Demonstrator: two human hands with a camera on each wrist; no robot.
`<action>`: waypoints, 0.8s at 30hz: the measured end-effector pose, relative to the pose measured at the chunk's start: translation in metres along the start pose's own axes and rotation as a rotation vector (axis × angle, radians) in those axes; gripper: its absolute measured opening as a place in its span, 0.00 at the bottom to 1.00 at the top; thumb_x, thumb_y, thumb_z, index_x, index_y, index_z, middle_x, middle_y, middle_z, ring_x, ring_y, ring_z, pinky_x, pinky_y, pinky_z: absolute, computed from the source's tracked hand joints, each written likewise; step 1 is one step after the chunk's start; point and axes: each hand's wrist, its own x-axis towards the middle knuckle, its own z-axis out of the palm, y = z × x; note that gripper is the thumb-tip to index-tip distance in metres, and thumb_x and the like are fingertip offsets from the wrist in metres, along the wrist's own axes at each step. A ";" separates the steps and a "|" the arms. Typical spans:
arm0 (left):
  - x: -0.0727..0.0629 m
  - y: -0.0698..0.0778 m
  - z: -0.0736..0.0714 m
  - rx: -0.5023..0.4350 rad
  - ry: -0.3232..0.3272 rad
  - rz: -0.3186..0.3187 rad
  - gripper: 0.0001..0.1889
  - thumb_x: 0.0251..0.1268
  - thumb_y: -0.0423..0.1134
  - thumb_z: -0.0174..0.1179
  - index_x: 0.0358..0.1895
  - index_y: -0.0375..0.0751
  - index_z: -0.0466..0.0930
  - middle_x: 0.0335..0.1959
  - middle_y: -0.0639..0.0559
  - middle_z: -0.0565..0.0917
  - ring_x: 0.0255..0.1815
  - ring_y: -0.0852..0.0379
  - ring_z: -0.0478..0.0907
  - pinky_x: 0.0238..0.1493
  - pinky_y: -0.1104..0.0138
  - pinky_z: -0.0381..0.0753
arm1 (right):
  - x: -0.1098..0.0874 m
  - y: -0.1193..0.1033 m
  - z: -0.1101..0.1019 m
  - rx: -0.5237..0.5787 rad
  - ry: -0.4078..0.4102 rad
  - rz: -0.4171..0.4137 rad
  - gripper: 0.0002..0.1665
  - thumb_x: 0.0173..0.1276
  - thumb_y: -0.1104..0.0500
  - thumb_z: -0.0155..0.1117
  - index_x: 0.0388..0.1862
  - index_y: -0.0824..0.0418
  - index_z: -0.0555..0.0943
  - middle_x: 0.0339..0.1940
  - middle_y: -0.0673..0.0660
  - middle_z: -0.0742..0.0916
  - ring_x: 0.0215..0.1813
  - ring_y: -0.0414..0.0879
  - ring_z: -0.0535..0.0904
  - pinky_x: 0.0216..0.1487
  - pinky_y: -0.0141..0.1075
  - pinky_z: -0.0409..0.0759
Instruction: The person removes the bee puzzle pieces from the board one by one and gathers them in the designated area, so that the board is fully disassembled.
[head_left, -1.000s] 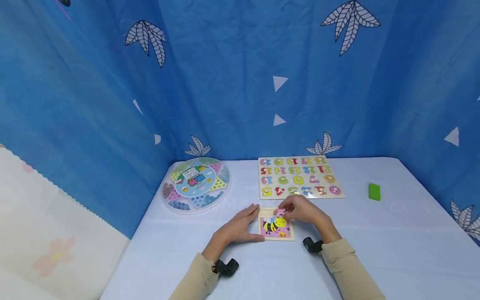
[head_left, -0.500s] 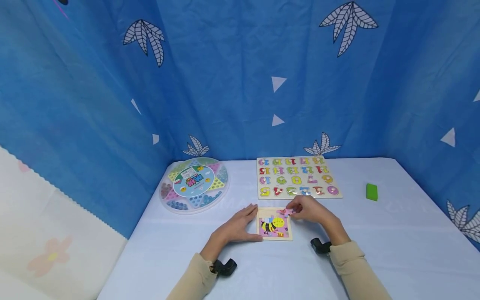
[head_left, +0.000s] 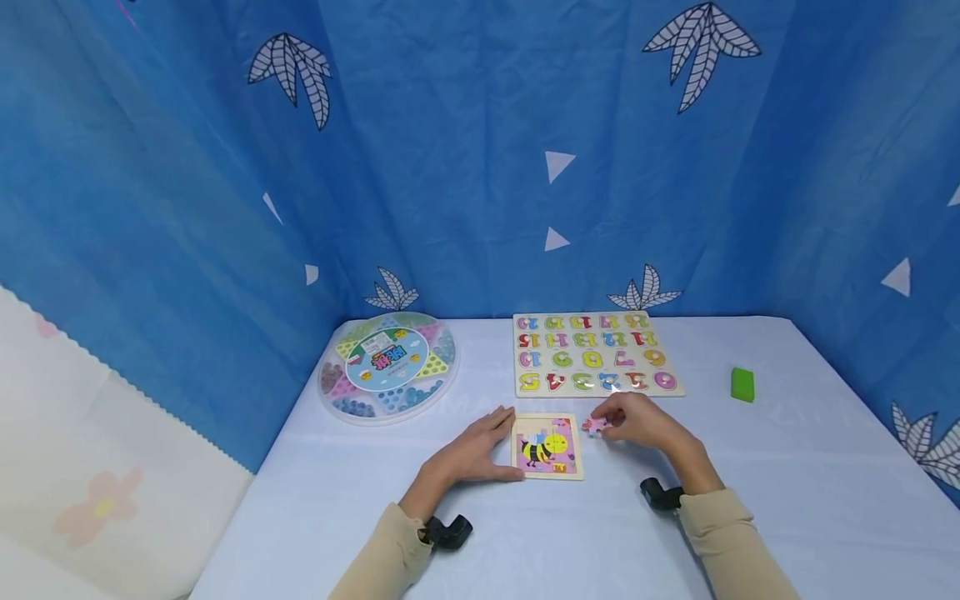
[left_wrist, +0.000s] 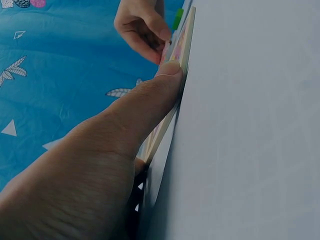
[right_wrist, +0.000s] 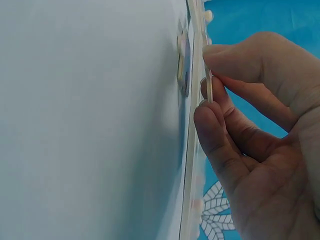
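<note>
A small square bee jigsaw puzzle [head_left: 547, 454] in a pale wooden frame lies on the table in the head view. My left hand [head_left: 474, 454] holds it at its left side, fingers at the upper corner and thumb at the lower one. In the left wrist view that thumb [left_wrist: 150, 100] lies against the frame's edge. To the right of the puzzle, my right hand [head_left: 637, 421] pinches a pink jigsaw piece [head_left: 596, 426], seen edge-on in the right wrist view between thumb and fingers. Bare wood shows along the upper part of the frame.
Behind the puzzle lies a wooden number board [head_left: 596, 354]. At the back left is a round, flat game board [head_left: 390, 367]. A green block [head_left: 742, 384] sits on the right of the white table [head_left: 810, 467]. Blue curtain [head_left: 480, 167] hangs behind.
My right hand has lifted the pink piece out of the puzzle's upper right and carried it to the right, past the frame. My left hand stays at the frame.
</note>
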 end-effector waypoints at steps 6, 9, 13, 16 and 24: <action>-0.001 0.000 0.000 -0.003 0.004 0.008 0.55 0.52 0.71 0.61 0.78 0.47 0.48 0.81 0.55 0.48 0.82 0.54 0.44 0.78 0.53 0.54 | -0.005 0.012 -0.006 0.010 0.008 -0.005 0.18 0.55 0.64 0.74 0.46 0.59 0.86 0.39 0.51 0.85 0.39 0.45 0.75 0.43 0.35 0.80; -0.001 -0.001 0.000 0.012 0.010 0.017 0.55 0.53 0.70 0.61 0.78 0.47 0.48 0.81 0.55 0.49 0.82 0.54 0.44 0.79 0.54 0.54 | -0.006 0.018 -0.008 0.005 0.017 -0.023 0.17 0.55 0.65 0.73 0.45 0.59 0.86 0.38 0.51 0.85 0.39 0.45 0.74 0.42 0.34 0.79; -0.002 -0.002 0.000 0.017 0.010 0.021 0.55 0.53 0.70 0.61 0.78 0.47 0.48 0.81 0.55 0.49 0.82 0.54 0.45 0.79 0.54 0.54 | -0.008 0.026 -0.009 -0.012 0.023 -0.028 0.16 0.55 0.64 0.73 0.45 0.59 0.86 0.38 0.51 0.85 0.39 0.44 0.74 0.41 0.32 0.79; -0.002 -0.001 0.001 0.016 0.010 0.018 0.55 0.53 0.70 0.61 0.78 0.47 0.48 0.81 0.55 0.49 0.82 0.53 0.45 0.78 0.54 0.54 | -0.009 0.030 -0.011 -0.012 0.028 -0.022 0.17 0.55 0.64 0.74 0.46 0.59 0.86 0.39 0.51 0.85 0.39 0.44 0.75 0.41 0.33 0.79; -0.002 0.000 0.001 0.020 0.013 0.011 0.54 0.54 0.70 0.61 0.78 0.47 0.48 0.81 0.54 0.49 0.82 0.53 0.45 0.78 0.54 0.55 | -0.011 0.035 -0.018 -0.015 0.026 -0.041 0.16 0.55 0.66 0.72 0.45 0.61 0.86 0.39 0.52 0.85 0.39 0.44 0.75 0.39 0.30 0.79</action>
